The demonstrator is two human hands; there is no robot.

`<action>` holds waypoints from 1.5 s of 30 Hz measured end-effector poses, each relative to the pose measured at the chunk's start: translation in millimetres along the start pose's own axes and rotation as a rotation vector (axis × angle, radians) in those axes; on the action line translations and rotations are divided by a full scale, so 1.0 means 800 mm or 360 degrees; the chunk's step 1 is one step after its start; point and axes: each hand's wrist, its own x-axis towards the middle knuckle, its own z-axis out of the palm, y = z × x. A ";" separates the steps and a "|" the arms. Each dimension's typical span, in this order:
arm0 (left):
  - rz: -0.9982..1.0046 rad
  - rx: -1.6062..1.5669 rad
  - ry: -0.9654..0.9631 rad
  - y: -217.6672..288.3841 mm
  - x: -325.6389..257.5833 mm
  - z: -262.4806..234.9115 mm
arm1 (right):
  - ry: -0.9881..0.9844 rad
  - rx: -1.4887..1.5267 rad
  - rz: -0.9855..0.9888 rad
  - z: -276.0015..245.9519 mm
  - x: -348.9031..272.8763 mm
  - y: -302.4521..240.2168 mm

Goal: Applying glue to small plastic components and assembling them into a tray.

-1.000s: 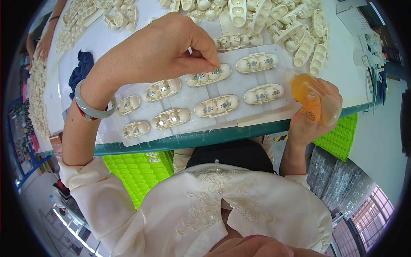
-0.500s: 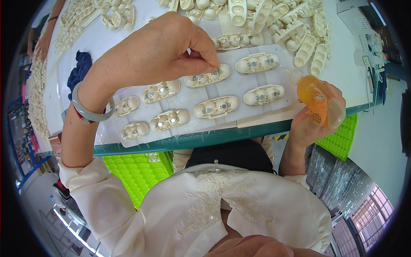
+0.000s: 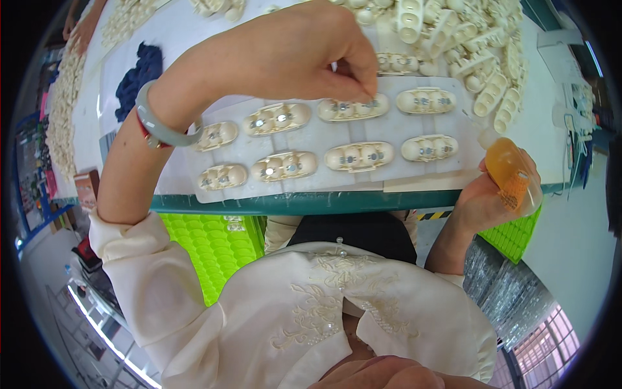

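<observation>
My left hand reaches over a white board. Its thumb and fingers pinch together just above a cream oval plastic piece in the far row; whatever sits between the fingertips is too small to make out. Two rows of such pieces lie on the board, most showing small round silvery discs. Beyond the board's right end, my right hand is wrapped round a translucent squeeze bottle of orange liquid, tilted with its pale cap toward the board.
Cream plastic parts are heaped at the far right, and more along the left. A dark blue cloth lies left of the board. Below the table's green edge is a bright green tray. Another person's hand shows far left.
The whole view has shifted, so the board appears farther right. My left hand stays pinched over the same piece. The bottle's tip has dropped slightly toward me, away from the far-right piece.
</observation>
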 end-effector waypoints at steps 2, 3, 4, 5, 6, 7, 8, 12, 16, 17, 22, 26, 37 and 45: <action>-0.0034 0.0036 0.0003 0.003 0.000 -0.001 | -0.0020 0.0001 -0.0001 -0.003 0.000 0.003; -0.0049 0.0073 -0.0013 0.004 0.001 -0.001 | -0.0023 -0.0019 -0.0005 -0.004 -0.001 0.003; -0.0051 0.0065 -0.0001 0.003 0.002 -0.001 | -0.0036 -0.0017 -0.0009 -0.003 -0.002 0.003; -0.0037 0.0077 0.0002 0.003 0.001 -0.001 | -0.0011 0.0023 0.0041 -0.002 -0.002 0.002; -0.0021 0.0088 0.0004 0.003 0.001 -0.002 | 0.0014 0.0060 0.0090 0.000 -0.003 0.001; -0.0026 0.0083 0.0017 0.002 0.001 -0.006 | 0.0001 0.0066 0.0088 0.001 -0.003 0.001; -0.0052 0.0005 -0.0076 0.001 0.003 -0.013 | -0.0002 0.0107 0.0106 0.000 -0.004 0.001; 0.0249 0.0121 -0.0092 0.018 -0.001 -0.023 | -0.0022 0.0161 0.0075 -0.001 -0.003 0.006; 0.0326 0.0165 0.0009 0.011 -0.001 -0.017 | 0.0006 0.0143 0.0086 0.001 -0.002 0.003; 0.0258 0.0087 -0.0027 0.004 0.005 -0.016 | -0.0024 0.0205 0.0131 -0.001 -0.002 0.004; 0.0337 0.0086 0.0039 0.012 0.000 -0.020 | -0.0057 0.0198 0.0168 -0.003 -0.001 0.006; -0.0059 0.0099 -0.0175 0.021 0.008 -0.021 | 0.0163 0.0399 0.0399 0.000 0.000 0.003; 0.0146 0.0116 -0.0323 -0.023 0.034 -0.009 | -0.0987 0.0597 -0.0271 0.070 -0.072 -0.092; 0.0197 0.0241 -0.0325 -0.014 0.031 -0.010 | -0.1420 0.0583 -0.0421 0.115 -0.074 -0.123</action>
